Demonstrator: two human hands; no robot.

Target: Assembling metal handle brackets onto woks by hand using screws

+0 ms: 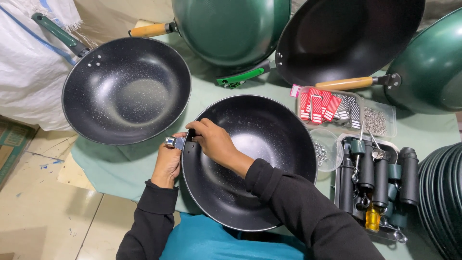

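A black speckled wok without a handle rests on my lap and the green cloth. My right hand reaches across its inside, fingers pinched at the left rim. Outside that rim my left hand grips a small silver metal handle bracket pressed against the wok's wall. Both arms wear black sleeves.
A finished black wok with a green handle lies at left. Green woks and another black wok lean at the back. At right stand a tray of black handles, a clear box of screws and red packets, a small bowl of screws, and stacked woks.
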